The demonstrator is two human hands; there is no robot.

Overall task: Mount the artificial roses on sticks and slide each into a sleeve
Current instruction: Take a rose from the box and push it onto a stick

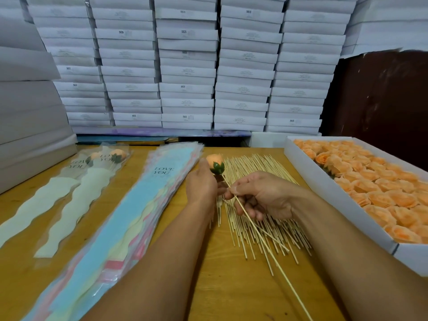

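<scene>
I am noting a white tray box (342, 200) along the right side of the wooden table (222, 286), filled with rows of orange artificial roses (379, 188); its far right part is running out of view. To the left, a stack of pastel sleeves (129, 218) is lying flat, the top one blue, its near end cut off by the bottom edge. Further left, two finished sleeves (69, 198) are lying side by side, each holding a rose on a stick behind clear film.

My right hand (261, 195) is pinching a stick (259, 235) between thumb and forefinger, the other fingers curled beneath it. The stick is carrying an orange rose with a green calyx (215, 164) at its far tip, raised above a loose spread of bare sticks (257, 205). My left hand (202, 184) is lying against the rose's left side with fingers fairly straight; I cannot tell whether the fingertips, hidden from me, are gripping it.

The top sleeve is reading "LOVE YOU"; the same words are showing on the finished sleeves. Stacked white boxes (185, 66) are filling the background, several marked "SGS"; their other print is too small to read.
</scene>
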